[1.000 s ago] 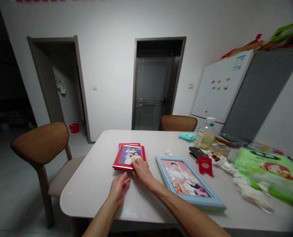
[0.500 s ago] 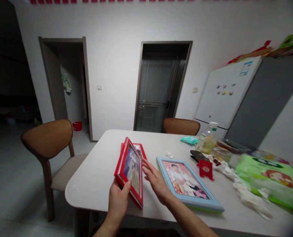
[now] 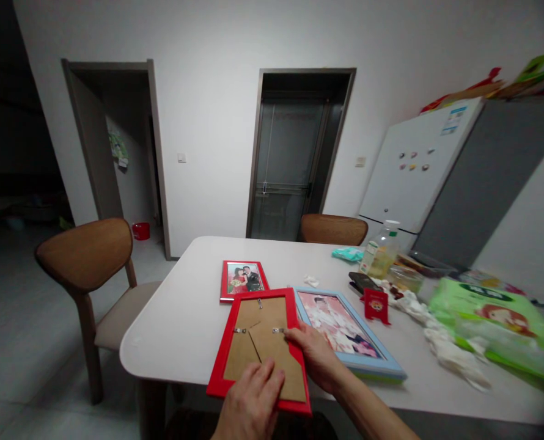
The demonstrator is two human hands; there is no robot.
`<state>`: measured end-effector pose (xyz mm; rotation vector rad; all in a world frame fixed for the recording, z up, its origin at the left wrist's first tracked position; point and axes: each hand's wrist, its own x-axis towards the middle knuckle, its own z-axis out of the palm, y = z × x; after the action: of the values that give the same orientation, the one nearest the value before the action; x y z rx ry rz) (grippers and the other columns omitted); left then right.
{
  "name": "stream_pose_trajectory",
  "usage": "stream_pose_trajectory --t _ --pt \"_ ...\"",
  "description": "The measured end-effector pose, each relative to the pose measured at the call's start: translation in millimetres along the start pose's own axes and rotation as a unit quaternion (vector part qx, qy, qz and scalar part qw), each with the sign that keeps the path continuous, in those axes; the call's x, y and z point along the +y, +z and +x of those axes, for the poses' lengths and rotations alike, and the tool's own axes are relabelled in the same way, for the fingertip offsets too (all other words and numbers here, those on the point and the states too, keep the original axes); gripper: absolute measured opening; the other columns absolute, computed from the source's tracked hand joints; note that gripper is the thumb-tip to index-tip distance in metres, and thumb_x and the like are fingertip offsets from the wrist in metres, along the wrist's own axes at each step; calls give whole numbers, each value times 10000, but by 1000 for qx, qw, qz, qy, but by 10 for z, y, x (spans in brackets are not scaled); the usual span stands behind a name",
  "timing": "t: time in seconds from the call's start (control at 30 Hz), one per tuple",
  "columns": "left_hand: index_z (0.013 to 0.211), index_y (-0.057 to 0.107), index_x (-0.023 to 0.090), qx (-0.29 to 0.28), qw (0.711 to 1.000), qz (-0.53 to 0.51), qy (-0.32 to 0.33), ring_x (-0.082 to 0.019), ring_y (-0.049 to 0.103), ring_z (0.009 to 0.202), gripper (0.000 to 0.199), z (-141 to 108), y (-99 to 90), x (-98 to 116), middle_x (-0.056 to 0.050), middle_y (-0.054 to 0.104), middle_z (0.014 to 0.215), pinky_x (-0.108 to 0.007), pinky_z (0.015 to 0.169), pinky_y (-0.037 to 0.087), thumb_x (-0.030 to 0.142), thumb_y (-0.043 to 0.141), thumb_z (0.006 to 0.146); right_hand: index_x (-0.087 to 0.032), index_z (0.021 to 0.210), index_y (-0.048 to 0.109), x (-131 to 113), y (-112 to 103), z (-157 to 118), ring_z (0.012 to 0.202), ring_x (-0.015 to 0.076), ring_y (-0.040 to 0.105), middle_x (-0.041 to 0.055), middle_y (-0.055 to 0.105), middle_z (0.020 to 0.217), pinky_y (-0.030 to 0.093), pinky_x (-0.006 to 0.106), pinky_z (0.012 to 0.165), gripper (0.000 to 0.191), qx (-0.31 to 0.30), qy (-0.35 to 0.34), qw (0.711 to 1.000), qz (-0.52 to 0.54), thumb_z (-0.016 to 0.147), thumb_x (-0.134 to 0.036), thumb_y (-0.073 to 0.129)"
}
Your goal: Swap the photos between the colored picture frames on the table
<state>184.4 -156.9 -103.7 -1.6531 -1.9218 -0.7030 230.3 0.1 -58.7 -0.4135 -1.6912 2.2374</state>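
A red picture frame [image 3: 223, 348] is held back side up over the table's front edge. Its brown backing board [image 3: 267, 315] shows metal clips and a dark slanting line. My left hand [image 3: 253, 400] covers part of the lower edge, its fingers lying on the board and its thumb hidden. At the right edge, my right hand [image 3: 315, 354] grips the frame, with its fingertips beside a metal clip [image 3: 278, 330]. Behind it, a smaller red frame [image 3: 224, 282] with a photo of two people lies on the table. A light blue frame [image 3: 345, 297] lies face up to the right.
On the table's [image 3: 175, 330] right side are a red card-like item [image 3: 376, 305], a dark object [image 3: 362, 282], a bottle [image 3: 382, 250], a glass jar [image 3: 404, 278], crumpled tissues [image 3: 450, 348] and a green pack [image 3: 501, 318]. Wooden chairs [image 3: 88, 253] stand left and behind.
The held red frame has turned from its picture side to its back and tilted flatter. My right hand, earlier open beside it, now grips its right edge. The smaller red frame is uncovered.
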Motion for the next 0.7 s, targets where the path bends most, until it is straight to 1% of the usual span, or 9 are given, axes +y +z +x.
stream_pose_trajectory --t 0.07,0.13,0.2,0.27,0.4,0.47,0.53,0.6,0.7 --pt "1029 523 162 -3 1000 21 3 -213 585 871 312 -37 82 32 -80 612 1043 -309 710 531 128 452 727 -133 962 549 86 -75 37 782 185 601 70 650 884 461 308 709 346 20 -18 996 -83 627 -175 470" --pt "983 538 171 1 1000 25 8 -205 595 833 252 -53 164 60 -64 625 1021 -300 693 534 148 440 752 -141 1005 534 166 -148 82 813 177 588 72 632 948 446 296 736 415 44 -60 976 -203 599 -133 450" --pt "940 549 174 10 1000 19 12 -194 602 793 215 -63 238 83 -53 637 992 -299 690 532 147 423 768 -141 1049 514 222 -200 116 855 181 569 85 610 998 420 291 774 475 63 -93 936 -334 580 -110 445" --pt "909 554 175 14 1000 12 12 -187 604 765 196 -75 295 99 -46 646 969 -299 690 529 136 421 770 -135 1061 510 252 -222 131 887 190 553 99 603 1001 392 287 799 483 73 -101 887 -444 585 -107 439" --pt "894 560 176 -19 1000 -14 -4 -189 595 788 200 -95 319 105 -36 638 989 -300 737 510 107 503 715 -139 982 554 274 -203 127 852 185 547 95 611 901 378 261 766 379 65 -91 809 -577 628 -112 420" --pt "904 562 183 -57 997 -42 -20 -190 589 822 245 -92 260 84 -27 633 1004 -303 775 493 104 559 672 -133 914 575 286 -192 126 804 175 544 91 597 844 376 248 731 320 64 -84 778 -620 637 -108 419" --pt "941 558 192 -109 990 -74 -47 -203 574 886 314 -83 145 34 -29 616 1040 -324 814 473 136 609 637 -127 851 585 302 -189 128 764 164 536 85 575 808 372 238 703 272 65 -76 754 -650 639 -102 416" --pt "995 548 196 -166 977 -93 -95 -233 533 980 384 -82 -8 -42 -48 584 1094 -392 876 422 208 643 624 -128 805 589 314 -193 131 739 154 525 79 555 796 370 229 688 242 62 -74 744 -661 642 -98 413" --pt "1031 537 173 -223 955 -88 -175 -276 445 1095 426 -103 -221 -168 -102 527 1166 -508 946 293 302 643 638 -135 774 601 315 -193 143 796 155 511 85 536 855 363 224 723 217 51 -105 749 -652 647 -111 427"
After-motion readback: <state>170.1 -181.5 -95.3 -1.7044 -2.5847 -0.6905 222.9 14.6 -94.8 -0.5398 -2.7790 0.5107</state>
